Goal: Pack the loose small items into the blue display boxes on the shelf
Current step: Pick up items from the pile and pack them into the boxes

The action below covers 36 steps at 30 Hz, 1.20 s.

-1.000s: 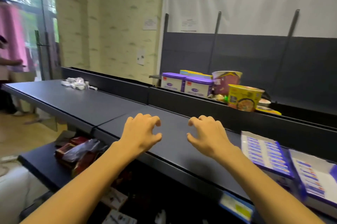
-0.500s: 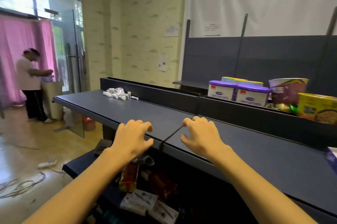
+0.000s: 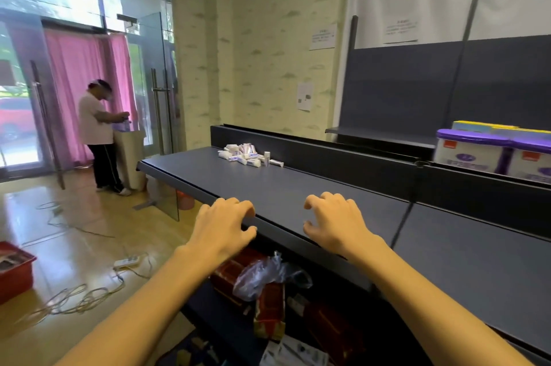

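A pile of small white loose items (image 3: 249,155) lies on the dark shelf (image 3: 298,186) near its far left end. My left hand (image 3: 222,227) hovers over the shelf's front edge with fingers loosely curled, holding nothing. My right hand (image 3: 335,224) floats above the shelf surface, fingers also loosely curled and empty. Both hands are well short of the pile. No blue display box is in view.
White tubs with purple lids (image 3: 495,154) stand on the back ledge at right. Red packets and a plastic bag (image 3: 265,276) sit on the lower shelf. A person (image 3: 100,136) stands by the glass door. Cables (image 3: 74,297) and a red crate (image 3: 15,270) lie on the floor.
The view has swung left along the shelf. The blue display boxes and noodle cups have left the frame, and the white pile is now nearer. Both hands keep their curled, empty pose.
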{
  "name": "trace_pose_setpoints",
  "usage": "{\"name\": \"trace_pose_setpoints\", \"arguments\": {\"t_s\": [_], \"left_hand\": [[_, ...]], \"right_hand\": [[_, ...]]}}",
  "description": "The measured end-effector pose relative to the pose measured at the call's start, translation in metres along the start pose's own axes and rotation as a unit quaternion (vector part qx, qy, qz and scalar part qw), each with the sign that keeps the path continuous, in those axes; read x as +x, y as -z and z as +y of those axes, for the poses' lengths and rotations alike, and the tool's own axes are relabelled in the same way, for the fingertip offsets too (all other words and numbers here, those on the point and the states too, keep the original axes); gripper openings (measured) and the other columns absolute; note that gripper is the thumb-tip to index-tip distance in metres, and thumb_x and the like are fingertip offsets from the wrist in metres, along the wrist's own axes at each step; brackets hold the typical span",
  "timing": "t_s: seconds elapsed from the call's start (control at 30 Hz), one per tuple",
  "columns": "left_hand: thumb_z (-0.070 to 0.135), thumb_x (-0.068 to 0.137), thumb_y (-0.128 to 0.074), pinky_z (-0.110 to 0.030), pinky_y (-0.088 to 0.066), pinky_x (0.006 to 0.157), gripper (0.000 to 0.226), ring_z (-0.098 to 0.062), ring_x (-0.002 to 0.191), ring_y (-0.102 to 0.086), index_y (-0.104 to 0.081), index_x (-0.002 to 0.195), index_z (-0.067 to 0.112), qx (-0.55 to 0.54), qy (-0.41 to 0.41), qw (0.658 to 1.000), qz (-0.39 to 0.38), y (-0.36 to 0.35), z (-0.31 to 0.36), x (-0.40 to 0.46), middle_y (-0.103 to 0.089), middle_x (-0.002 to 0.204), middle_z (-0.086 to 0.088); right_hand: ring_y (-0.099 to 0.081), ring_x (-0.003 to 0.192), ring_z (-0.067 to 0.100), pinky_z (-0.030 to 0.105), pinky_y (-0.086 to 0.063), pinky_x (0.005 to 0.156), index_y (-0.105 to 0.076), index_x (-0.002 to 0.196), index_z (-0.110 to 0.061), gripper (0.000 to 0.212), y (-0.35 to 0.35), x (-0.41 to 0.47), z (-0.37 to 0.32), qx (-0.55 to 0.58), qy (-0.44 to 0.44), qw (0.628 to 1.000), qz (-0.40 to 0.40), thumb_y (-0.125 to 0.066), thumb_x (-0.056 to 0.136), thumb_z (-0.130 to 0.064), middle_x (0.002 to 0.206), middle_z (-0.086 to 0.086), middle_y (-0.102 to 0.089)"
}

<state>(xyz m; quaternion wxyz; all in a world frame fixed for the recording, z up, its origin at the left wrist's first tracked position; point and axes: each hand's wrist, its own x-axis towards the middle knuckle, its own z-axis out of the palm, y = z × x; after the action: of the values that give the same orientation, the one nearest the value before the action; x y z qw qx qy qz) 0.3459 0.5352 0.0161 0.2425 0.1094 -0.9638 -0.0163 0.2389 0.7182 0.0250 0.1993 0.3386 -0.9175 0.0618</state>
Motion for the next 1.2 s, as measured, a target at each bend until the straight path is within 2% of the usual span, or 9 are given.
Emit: {"name": "trace_pose_setpoints", "arguments": {"t_s": [0.37,0.8,1.1,1.2], "left_hand": [[0.047,0.089,-0.054,-0.033,-0.04,0.091,0.032,-0.013,0.109,-0.053,-0.058,0.116,0.031,0.006,-0.027,1.0,-0.004,-0.03,-0.112,0.143,-0.061,0.115,0.008],[0.046,0.089,-0.054,-0.033,-0.042,0.093,0.029,-0.014,0.11,-0.053,-0.059,0.114,0.031,-0.038,-0.023,0.998,-0.042,-0.097,-0.225,0.24,-0.061,0.116,0.007],[0.044,0.09,-0.054,-0.033,-0.039,0.094,0.028,-0.014,0.111,-0.053,-0.059,0.113,0.03,-0.081,-0.095,0.989,-0.079,-0.141,-0.298,0.304,-0.06,0.117,0.008],[0.042,0.09,-0.054,-0.033,-0.037,0.094,0.027,-0.015,0.113,-0.051,-0.059,0.113,0.03,-0.093,-0.12,0.985,-0.079,-0.149,-0.323,0.333,-0.06,0.118,0.008]], "right_hand": [[-0.05,0.109,0.03,0.039,-0.04,0.087,-0.051,0.123,-0.02,0.036,-0.065,0.169,-0.038,0.012,-0.019,1.0,-0.001,-0.051,0.091,-0.036,0.118,0.006,-0.056],[-0.051,0.114,0.026,0.035,-0.038,0.088,-0.051,0.124,-0.024,0.037,-0.123,0.287,-0.075,-0.012,-0.046,0.999,-0.015,-0.053,0.09,-0.04,0.127,0.004,-0.055],[-0.055,0.108,0.025,0.032,-0.04,0.082,-0.055,0.121,-0.023,0.033,-0.164,0.349,-0.114,-0.028,-0.119,0.992,-0.007,-0.053,0.09,-0.036,0.119,0.002,-0.059],[-0.056,0.102,0.024,0.031,-0.039,0.075,-0.057,0.115,-0.021,0.028,-0.172,0.372,-0.126,-0.032,-0.156,0.987,0.011,-0.052,0.09,-0.032,0.114,0.0,-0.06]]}}
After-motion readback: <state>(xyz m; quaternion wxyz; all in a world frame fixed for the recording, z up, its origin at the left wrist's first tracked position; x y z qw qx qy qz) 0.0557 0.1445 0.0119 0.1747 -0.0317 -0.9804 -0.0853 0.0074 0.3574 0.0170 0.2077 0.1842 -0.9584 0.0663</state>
